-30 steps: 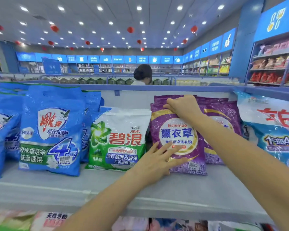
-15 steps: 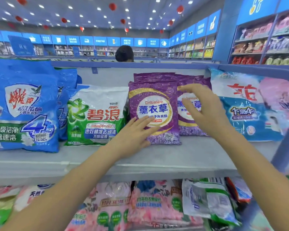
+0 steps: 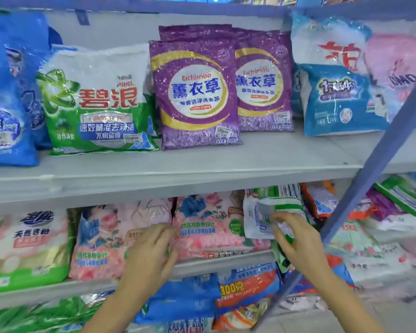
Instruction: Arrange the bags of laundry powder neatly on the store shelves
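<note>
While the left grip (image 3: 151,253) rests open on pink bags (image 3: 101,241), the right grip (image 3: 296,241) touches a white-green bag (image 3: 267,207). Whether it clasps is unclear.

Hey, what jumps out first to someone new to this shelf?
Purple bags stand upright in the middle of the upper shelf, beside a green and white bag. One shelf down, the right grip holds a white bag, and the left grip touches pink bags.

Bright, even light from above, w/ glare on glossy green-white bag (image 3: 99,68). Motion blur throughout, esp. left hand (image 3: 151,251), right hand (image 3: 296,246), white pack (image 3: 253,221). Fisheye bend at edges; shadow under upper shelf (image 3: 154,183).
</note>
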`<state>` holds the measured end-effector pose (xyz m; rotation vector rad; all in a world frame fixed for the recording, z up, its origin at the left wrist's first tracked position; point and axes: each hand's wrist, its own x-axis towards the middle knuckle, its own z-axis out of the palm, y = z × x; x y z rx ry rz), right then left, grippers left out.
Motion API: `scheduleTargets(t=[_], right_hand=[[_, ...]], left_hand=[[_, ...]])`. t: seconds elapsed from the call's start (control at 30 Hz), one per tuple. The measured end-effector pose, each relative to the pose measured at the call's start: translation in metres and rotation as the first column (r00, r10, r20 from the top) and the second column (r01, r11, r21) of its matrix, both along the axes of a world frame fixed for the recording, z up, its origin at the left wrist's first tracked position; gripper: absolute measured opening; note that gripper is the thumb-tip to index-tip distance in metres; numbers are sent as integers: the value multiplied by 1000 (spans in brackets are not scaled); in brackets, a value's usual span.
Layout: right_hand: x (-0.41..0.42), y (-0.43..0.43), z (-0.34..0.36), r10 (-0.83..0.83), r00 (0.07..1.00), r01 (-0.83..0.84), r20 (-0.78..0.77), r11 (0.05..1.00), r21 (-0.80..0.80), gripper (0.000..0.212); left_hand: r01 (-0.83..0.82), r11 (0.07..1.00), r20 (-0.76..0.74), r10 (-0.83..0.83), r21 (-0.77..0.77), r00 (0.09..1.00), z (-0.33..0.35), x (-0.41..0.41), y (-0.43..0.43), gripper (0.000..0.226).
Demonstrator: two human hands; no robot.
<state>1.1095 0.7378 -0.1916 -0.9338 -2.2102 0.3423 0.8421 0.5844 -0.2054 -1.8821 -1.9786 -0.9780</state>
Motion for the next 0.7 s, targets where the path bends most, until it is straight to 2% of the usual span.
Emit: scheduleTargets(t=[0.1,0.2,0.27,0.33,0.43,0.53,0.6,0.7], right_hand=[[-11,9,-33,-8,990,19,144,997,-74,44],[-22,18,-52,-62,959,76,276,996,-41,68],[-29,22,-62,-108,936,125,336,992,-31,78],[-35,23,-69,-143,933,166,331,985,-44,77],[-38,25,-74,-180,947,208,265,975,-78,61],[-32,32,-72,-201,974,212,103,971,-112,46],[-28,33,-60,-211,976,191,-56,951,-245,38],[-18,31,-33,-266,932,140,-247,892,-431,23]], left_hand=[[-74,981,-33,69,-181,997,-16,14,29,45],[-171,929,-121,138,-329,983,-28,17,56,57],[-222,900,-190,160,-375,969,-40,14,66,65],[-250,886,-238,166,-390,957,-51,10,71,68],[-269,879,-260,174,-394,950,-62,6,71,70],[-260,884,-233,179,-387,956,-64,7,73,73],[-250,890,-209,180,-382,961,-64,7,73,74],[-249,893,-198,186,-375,962,-65,6,73,74]])
